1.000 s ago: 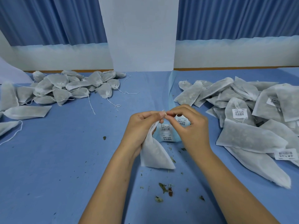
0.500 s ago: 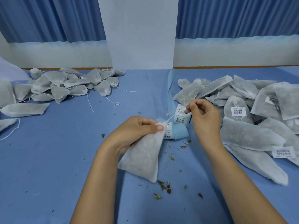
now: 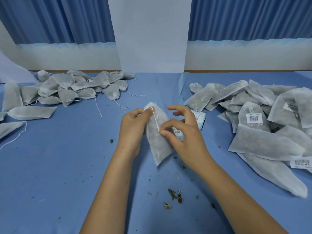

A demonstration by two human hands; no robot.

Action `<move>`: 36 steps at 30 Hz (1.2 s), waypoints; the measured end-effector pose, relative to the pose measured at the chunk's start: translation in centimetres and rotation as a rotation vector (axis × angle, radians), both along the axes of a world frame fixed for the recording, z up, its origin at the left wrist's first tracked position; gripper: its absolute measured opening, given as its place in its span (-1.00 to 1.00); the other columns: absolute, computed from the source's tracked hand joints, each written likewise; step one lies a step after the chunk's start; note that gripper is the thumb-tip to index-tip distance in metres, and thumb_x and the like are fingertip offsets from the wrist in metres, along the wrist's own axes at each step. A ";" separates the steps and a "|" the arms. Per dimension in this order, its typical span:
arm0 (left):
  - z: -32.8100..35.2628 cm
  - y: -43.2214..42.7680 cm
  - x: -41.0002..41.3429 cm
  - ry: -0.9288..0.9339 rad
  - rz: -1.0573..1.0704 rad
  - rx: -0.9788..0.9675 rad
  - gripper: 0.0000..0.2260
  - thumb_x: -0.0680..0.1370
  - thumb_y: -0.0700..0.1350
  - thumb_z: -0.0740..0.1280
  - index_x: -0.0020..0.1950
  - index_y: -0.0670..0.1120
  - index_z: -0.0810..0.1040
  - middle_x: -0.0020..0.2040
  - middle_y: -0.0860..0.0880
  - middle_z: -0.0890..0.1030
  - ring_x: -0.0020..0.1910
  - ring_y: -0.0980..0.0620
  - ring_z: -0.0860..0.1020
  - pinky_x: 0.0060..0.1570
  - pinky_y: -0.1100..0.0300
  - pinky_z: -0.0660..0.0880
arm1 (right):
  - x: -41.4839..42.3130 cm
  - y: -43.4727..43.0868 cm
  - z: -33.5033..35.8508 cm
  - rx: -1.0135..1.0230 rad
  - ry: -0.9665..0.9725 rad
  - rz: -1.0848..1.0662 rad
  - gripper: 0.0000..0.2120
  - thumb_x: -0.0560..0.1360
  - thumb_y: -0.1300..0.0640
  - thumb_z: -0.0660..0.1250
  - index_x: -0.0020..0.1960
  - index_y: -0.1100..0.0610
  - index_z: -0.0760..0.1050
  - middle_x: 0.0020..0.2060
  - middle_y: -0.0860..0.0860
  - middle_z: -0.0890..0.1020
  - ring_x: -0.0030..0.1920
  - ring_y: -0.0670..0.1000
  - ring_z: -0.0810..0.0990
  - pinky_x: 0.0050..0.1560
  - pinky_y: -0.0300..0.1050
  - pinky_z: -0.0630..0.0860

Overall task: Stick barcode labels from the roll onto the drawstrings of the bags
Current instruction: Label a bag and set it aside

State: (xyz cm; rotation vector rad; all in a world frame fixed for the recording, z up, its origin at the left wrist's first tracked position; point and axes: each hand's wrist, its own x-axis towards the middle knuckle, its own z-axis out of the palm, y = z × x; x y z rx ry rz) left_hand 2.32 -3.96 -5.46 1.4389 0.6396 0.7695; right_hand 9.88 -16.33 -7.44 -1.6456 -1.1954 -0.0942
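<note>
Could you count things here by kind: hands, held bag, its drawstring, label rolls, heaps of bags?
Hands: 2 (left hand, right hand)
Held bag: 1
Drawstring: 1
Label roll: 1
Heaps of bags: 2 (left heap, right heap)
Total: 7

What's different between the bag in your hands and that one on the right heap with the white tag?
The held bag is in both hands, the left hand gripping its top and the right hand pinching its drawstring; the tagged bag lies untouched on the right heap. The held bag's drawstring looks bare; the tagged bag shows a barcode label. Both are white drawstring bags with greyish filling.
</note>
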 end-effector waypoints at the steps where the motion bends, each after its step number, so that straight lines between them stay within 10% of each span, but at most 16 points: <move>1: 0.1 -0.1 -0.1 -0.032 -0.009 -0.011 -0.61 0.57 -0.12 0.33 -0.48 0.03 0.53 -0.54 0.16 0.41 -0.52 0.17 0.39 -0.47 0.35 0.35 | 0.1 0.0 0.1 -0.007 0.093 0.029 -0.93 0.46 0.26 0.41 -0.17 0.13 0.60 0.24 -0.06 0.41 0.21 -0.12 0.42 0.18 -0.34 0.33; 6: 0.1 -0.4 0.2 -0.047 -0.029 0.006 -0.91 0.58 -0.09 0.31 -0.05 -0.03 0.60 -0.30 0.06 0.60 -0.31 0.09 0.54 -0.26 0.22 0.45 | 0.2 0.1 0.1 -0.047 0.313 0.115 -0.87 0.46 0.27 0.41 -0.20 0.07 0.58 0.05 -0.01 0.52 0.02 -0.11 0.54 -0.01 -0.29 0.43; 9: -0.2 -0.3 0.1 -0.093 -0.148 0.151 -0.70 0.59 -0.11 0.31 0.26 0.17 0.38 -0.18 0.12 0.62 -0.25 0.13 0.56 -0.20 0.27 0.50 | 0.7 -0.1 0.1 0.026 0.361 0.061 -0.83 0.45 0.30 0.41 -0.22 0.05 0.58 -0.02 0.01 0.55 -0.02 -0.12 0.55 0.01 -0.27 0.45; 15: -0.4 0.0 0.2 -0.051 -0.133 0.431 -0.67 0.48 -0.40 0.31 -0.24 0.03 0.62 -0.04 0.07 0.56 -0.08 0.10 0.54 -0.05 0.17 0.43 | 1.5 -0.3 0.1 0.077 0.348 -0.020 -0.88 0.42 0.23 0.46 -0.20 0.03 0.58 -0.09 -0.08 0.57 -0.06 -0.15 0.54 0.01 -0.31 0.42; 19: -0.9 1.2 0.2 -0.006 0.234 0.572 -0.73 0.52 -0.39 0.31 -0.01 -0.08 0.70 0.04 0.03 0.55 -0.11 0.16 0.52 -0.06 0.38 0.42 | 3.7 -1.3 0.0 -0.304 0.083 -0.448 -0.81 0.37 -0.09 0.47 -0.26 -0.06 0.50 -0.18 -0.17 0.52 -0.02 -0.13 0.29 -0.04 -0.17 0.11; 22: -1.6 2.0 0.3 0.033 0.373 0.806 -0.78 0.52 -0.41 0.32 0.06 -0.22 0.69 0.07 -0.03 0.56 -0.11 0.19 0.48 -0.02 0.51 0.37 | 3.4 -1.4 -0.3 -0.495 0.210 -0.331 -0.80 0.35 -0.09 0.49 -0.31 -0.11 0.49 -0.21 -0.20 0.37 -0.14 -0.16 0.07 0.01 -0.13 0.14; 30: -3.0 0.3 1.8 0.054 -0.008 0.999 -0.84 0.45 -0.45 0.37 -0.15 -0.24 0.70 0.03 -0.13 0.61 -0.07 0.19 0.50 -0.01 0.55 0.34 | 3.0 -0.5 -0.4 -0.335 0.256 -0.233 -0.86 0.46 0.18 0.42 -0.22 -0.02 0.54 -0.31 -0.16 0.53 -0.16 -0.05 0.41 0.05 -0.08 0.31; 36: -3.4 -0.5 2.1 0.053 -0.245 0.986 -0.90 0.50 -0.23 0.45 -0.01 -0.16 0.72 0.07 0.11 0.57 0.06 0.23 0.53 0.09 0.51 0.36 | 3.2 -1.1 -0.3 -0.135 0.392 -0.220 -0.81 0.39 0.25 0.48 -0.32 0.01 0.60 -0.48 -0.21 0.55 -0.41 -0.24 0.44 -0.32 -0.47 0.32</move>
